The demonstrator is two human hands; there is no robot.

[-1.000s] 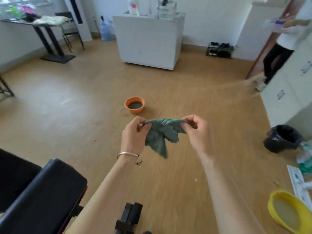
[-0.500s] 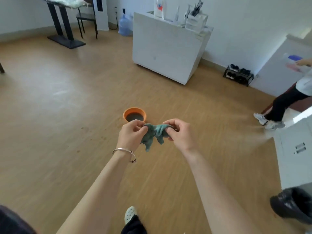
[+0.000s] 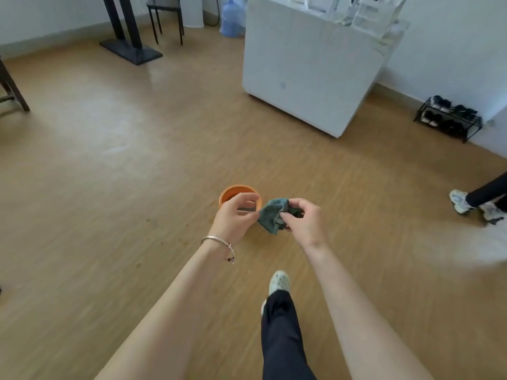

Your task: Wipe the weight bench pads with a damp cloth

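A small dark green cloth (image 3: 271, 215) hangs bunched between my two hands above the wooden floor. My right hand (image 3: 304, 222) grips its right side with curled fingers. With thumb and fingertips, my left hand (image 3: 236, 215) pinches the cloth's left edge. Just beyond my left hand, an orange bowl (image 3: 236, 191) with dark water stands on the floor, partly hidden by my fingers. The weight bench is out of view.
A large white cabinet (image 3: 310, 78) stands ahead. A shoe rack (image 3: 450, 119) sits against the right wall, and a black table base (image 3: 131, 52) and a chair (image 3: 166, 17) are at the back left. Another person's leg and shoe (image 3: 463, 201) are at the right edge. My own foot (image 3: 279, 282) steps forward.
I have walked towards the orange bowl and the bench has left the view. The cloth, stretched wide before, is now bunched small between my hands.
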